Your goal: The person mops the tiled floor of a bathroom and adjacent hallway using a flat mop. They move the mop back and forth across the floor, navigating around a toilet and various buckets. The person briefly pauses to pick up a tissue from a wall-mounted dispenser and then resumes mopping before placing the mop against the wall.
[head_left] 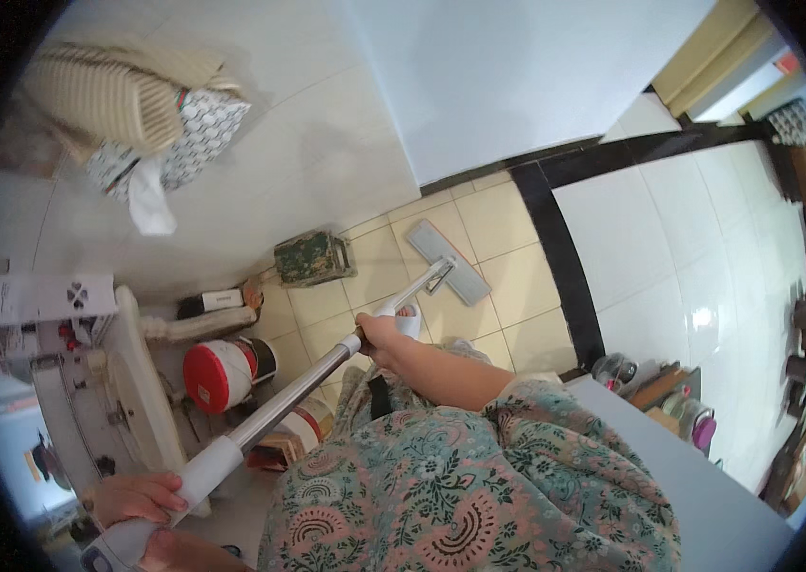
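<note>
A flat mop (286, 403) slants across the view from lower left to upper centre. Around the white grip at its top end, my left hand (141, 503) is closed. My right hand (379, 336) wraps the lower part of the pole, where white sleeve meets metal. The grey rectangular mop head (448, 262) lies flat on the cream floor tiles (527, 329), near the dark tile border. A white slipper (408, 322) with my toes shows just beyond my right hand.
A green-and-black box-shaped stool (314, 258) stands by the wall. Left of the pole are a red-lidded bucket (215, 377) and a white washbasin (141, 381). Towels (136, 91) hang at upper left. A dark border strip (560, 257) divides cream from white tiles; a grey counter (670, 467) is at right.
</note>
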Tool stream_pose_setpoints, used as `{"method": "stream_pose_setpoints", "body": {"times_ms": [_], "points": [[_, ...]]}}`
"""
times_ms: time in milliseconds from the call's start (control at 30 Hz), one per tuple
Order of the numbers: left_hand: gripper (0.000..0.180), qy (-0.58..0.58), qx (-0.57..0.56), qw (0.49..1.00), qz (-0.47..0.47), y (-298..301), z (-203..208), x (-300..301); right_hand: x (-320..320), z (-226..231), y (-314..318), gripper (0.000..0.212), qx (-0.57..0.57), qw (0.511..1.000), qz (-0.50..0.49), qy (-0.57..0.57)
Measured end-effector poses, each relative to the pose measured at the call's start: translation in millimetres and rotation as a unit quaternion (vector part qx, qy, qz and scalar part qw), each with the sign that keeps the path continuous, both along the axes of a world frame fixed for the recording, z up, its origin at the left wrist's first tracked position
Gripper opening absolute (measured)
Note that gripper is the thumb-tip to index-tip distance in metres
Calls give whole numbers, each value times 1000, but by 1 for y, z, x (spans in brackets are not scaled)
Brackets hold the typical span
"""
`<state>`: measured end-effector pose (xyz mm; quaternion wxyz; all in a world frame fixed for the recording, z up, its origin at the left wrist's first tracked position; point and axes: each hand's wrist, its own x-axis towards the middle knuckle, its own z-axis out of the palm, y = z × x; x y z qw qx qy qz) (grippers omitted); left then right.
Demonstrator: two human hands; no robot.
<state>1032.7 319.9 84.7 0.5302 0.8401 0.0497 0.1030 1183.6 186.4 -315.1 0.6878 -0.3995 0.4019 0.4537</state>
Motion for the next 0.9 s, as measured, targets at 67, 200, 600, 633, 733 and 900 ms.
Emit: {"method": "stream_pose_setpoints", "body": {"times_ms": [67,200,600,633,733,900], "points": [[25,2,25,1000,9,-9,6,-17,-11,16,-11,14,24,1000,5,-7],[16,-64,-18,998,-18,0,5,-55,-15,28,-28,17,18,998,-7,-61],[15,2,-90,990,-107,-47,-99,20,80,-94,-96,9,-44,990,21,-129],[15,7,-95,992,-89,-41,-99,12,73,-91,-86,9,-53,989,27,-132],[14,-7,-95,995,-42,-18,-104,-18,49,-90,-54,9,-69,986,60,-137],[15,-29,-122,991,51,-2,-100,-90,-13,-71,-5,13,-43,971,180,-149]]}}
